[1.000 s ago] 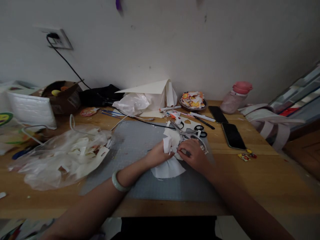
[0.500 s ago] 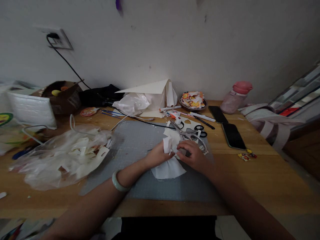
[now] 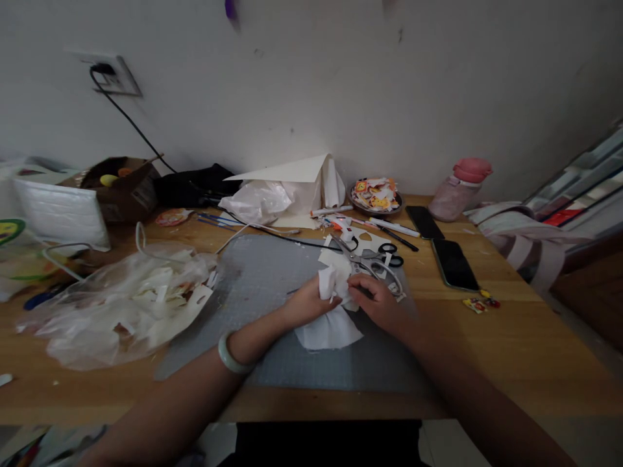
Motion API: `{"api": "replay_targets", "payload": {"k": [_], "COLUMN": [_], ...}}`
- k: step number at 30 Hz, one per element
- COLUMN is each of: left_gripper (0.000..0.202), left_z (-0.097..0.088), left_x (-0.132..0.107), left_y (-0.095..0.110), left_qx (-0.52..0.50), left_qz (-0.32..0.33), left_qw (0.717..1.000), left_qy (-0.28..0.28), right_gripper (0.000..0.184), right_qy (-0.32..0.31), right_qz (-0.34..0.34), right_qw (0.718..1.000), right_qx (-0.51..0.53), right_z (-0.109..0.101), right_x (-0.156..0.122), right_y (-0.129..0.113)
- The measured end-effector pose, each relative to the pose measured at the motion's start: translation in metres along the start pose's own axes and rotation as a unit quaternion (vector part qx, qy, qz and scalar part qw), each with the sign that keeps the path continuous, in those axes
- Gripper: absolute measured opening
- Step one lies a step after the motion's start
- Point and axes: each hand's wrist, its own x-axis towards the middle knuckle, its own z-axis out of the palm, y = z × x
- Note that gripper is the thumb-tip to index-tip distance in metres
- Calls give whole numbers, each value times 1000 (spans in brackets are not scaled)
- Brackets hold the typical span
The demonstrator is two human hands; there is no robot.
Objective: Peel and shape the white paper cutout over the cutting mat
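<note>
A bunched piece of white cloth (image 3: 329, 329) is gripped in my left hand (image 3: 307, 302), its lower part fanning out over the grey cutting mat (image 3: 253, 279). My right hand (image 3: 377, 301) is closed, with thumb and fingertips pinched at the right edge of the gathered cloth. Whether those fingertips hold only cloth or also something small is too dark to see. Just beyond the hands lie metal scissors (image 3: 357, 259) with light grey handles, and a pair with black handles (image 3: 388, 248). A white glue gun (image 3: 346, 228) rests behind them.
To the left spreads a clear plastic bag (image 3: 121, 311) of paper scraps. Two phones (image 3: 455, 264) and a pink-lidded bottle (image 3: 455, 188) stand on the right side. A bowl of paper cutouts (image 3: 376, 196) sits at the back, near several pens (image 3: 396, 226). A cable (image 3: 287, 239) crosses the mat.
My right hand's fingers have drawn closer together at the cloth and shifted slightly to the right. My left hand keeps its grip, almost unmoved.
</note>
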Motion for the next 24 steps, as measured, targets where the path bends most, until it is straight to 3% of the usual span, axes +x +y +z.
{"api": "replay_targets", "payload": {"k": [6, 17, 21, 24], "left_gripper": [35, 36, 36, 40], "left_z": [-1, 0, 0, -1], "left_x": [0, 1, 0, 0], "left_y": [1, -1, -1, -1], "left_qx": [-58, -12, -49, -99], "left_qz": [30, 9, -1, -13], "left_qw": [998, 1000, 999, 995], "left_qy": [7, -1, -7, -9], "right_gripper": [17, 16, 17, 17], "right_qy": [7, -74, -42, 16], "right_qz": [-23, 39, 44, 47], "right_qw": [998, 996, 998, 998], "right_qx": [-66, 14, 26, 34], "right_z": [1, -4, -1, 0], "right_x": [-2, 1, 0, -1], "right_y": [2, -2, 0, 1]}}
